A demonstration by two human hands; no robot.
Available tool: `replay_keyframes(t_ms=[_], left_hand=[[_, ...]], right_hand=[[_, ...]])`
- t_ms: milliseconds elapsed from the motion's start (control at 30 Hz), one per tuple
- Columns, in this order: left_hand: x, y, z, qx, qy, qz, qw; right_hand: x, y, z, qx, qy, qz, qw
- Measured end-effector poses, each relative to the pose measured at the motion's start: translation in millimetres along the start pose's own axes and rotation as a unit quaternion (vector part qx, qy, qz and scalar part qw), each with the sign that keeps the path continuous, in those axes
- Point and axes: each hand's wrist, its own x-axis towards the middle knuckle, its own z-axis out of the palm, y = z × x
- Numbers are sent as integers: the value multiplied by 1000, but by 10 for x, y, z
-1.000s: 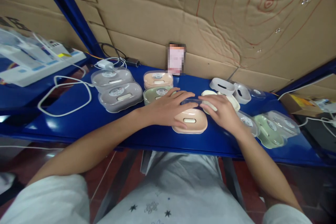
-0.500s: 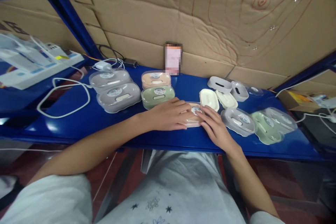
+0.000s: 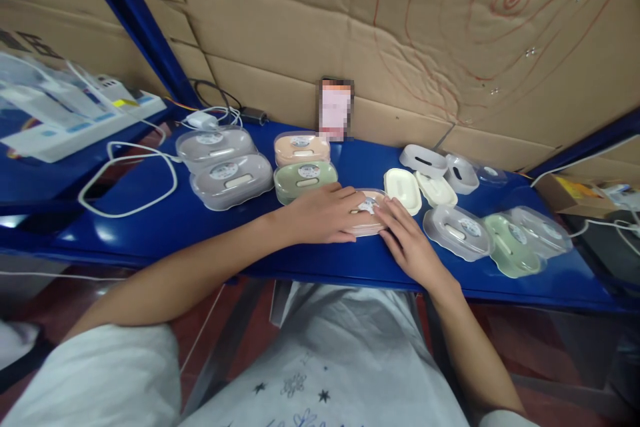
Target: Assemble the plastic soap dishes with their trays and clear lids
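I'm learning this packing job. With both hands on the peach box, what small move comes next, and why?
Probably slide the peach oval plastic box with clear lid left, beside the green lidded box: left hand and right hand press its lid, and lidded boxes sit grouped there.

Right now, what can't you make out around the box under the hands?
All in the head view:
- Peach box: mostly covered by left hand and right hand; lid seating unclear.
- Its round label: too small to read.
- Upright card at the back: blurred.
- Clear lid far right: faint outline.
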Motion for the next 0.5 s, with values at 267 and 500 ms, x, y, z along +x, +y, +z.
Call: replay_keyframes(t_ms=[267, 500], left_hand=[[12, 58, 31, -10, 3, -43, 999], [105, 77, 248, 31, 38, -183, 982]], right_hand=[[69, -7, -266, -49, -46, -9, 998], [777, 876, -1045, -249, -93, 123, 956]])
